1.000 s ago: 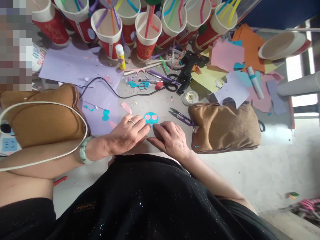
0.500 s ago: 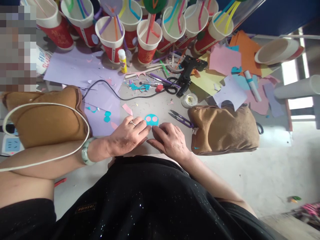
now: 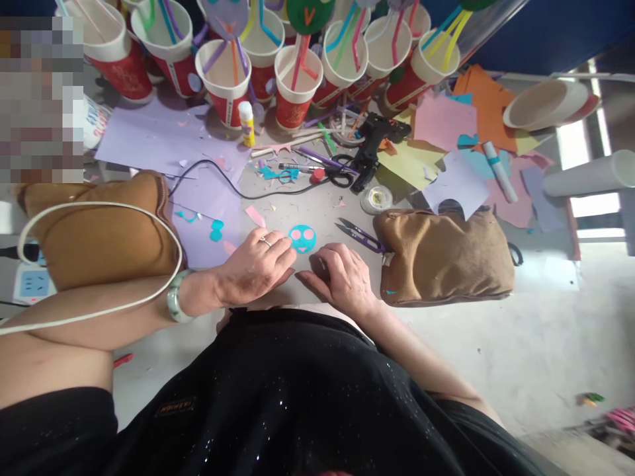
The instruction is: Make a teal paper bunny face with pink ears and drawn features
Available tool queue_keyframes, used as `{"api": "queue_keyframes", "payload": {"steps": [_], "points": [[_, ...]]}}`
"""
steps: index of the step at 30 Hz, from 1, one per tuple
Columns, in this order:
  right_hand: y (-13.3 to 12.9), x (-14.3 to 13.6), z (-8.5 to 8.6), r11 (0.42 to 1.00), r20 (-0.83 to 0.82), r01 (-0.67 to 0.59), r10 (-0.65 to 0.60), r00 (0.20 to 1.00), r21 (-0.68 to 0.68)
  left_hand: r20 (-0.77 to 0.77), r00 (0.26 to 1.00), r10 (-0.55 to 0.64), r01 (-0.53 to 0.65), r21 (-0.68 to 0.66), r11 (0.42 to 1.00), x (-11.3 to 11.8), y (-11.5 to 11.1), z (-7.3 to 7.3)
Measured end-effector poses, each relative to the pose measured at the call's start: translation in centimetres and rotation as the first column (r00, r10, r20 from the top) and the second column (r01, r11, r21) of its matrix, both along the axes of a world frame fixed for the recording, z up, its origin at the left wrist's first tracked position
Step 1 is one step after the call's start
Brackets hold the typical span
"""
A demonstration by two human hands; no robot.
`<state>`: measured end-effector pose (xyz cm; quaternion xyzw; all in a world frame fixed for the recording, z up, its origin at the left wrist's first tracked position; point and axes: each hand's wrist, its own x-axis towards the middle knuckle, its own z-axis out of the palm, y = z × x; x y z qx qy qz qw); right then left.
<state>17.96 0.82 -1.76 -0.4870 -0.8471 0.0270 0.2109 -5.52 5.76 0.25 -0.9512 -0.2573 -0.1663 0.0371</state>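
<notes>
On the table in front of me lies a round blue paper disc [image 3: 302, 246] bearing two pink paper circles and a small pink triangle beneath them. My left hand [image 3: 258, 266], fingers loosely bent, rests with its fingertips at the disc's left edge. No grip around the disc shows. To the disc's lower right rests my right hand [image 3: 342, 274], apart from it; thumb and curled fingers are separated, with nothing visible between them. Purple thread snips [image 3: 360, 235] lie beyond the right hand. A pink paper scrap [image 3: 255, 216] lies beyond the left one.
Paper cups [image 3: 297, 86] with straws line the back. A glue stick [image 3: 247, 124], glue gun [image 3: 376, 142] and scissors [image 3: 342, 175] lie before them. Brown cloth bags [image 3: 446, 258] [image 3: 106, 231] flank my hands. A white cable [image 3: 99, 205] loops over my left arm.
My right hand has drawn back slightly from the disc, and both hands' fingertips are farther apart. The pink triangle on the disc, hidden before, now shows. The view has shifted slightly.
</notes>
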Motion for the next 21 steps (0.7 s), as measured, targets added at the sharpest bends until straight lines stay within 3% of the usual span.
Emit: {"api": "queue_keyframes", "payload": {"steps": [6,11,21], "points": [[-0.05,-0.21,-0.02,1.000,-0.066,0.014,-0.012,0.998,0.027,0.065,0.998,-0.023,0.021,0.030,0.999,-0.01,0.17,0.38],[-0.02,-0.27,0.08,0.999,-0.074,0.039,-0.037,0.997,0.026,0.119,0.984,-0.136,0.133,0.029,0.991,-0.47,-0.02,0.54],[0.15,-0.34,0.23,0.998,-0.050,0.023,-0.021,0.999,0.050,0.062,0.964,-0.259,0.255,0.070,0.964,-0.69,0.09,0.57]]}}
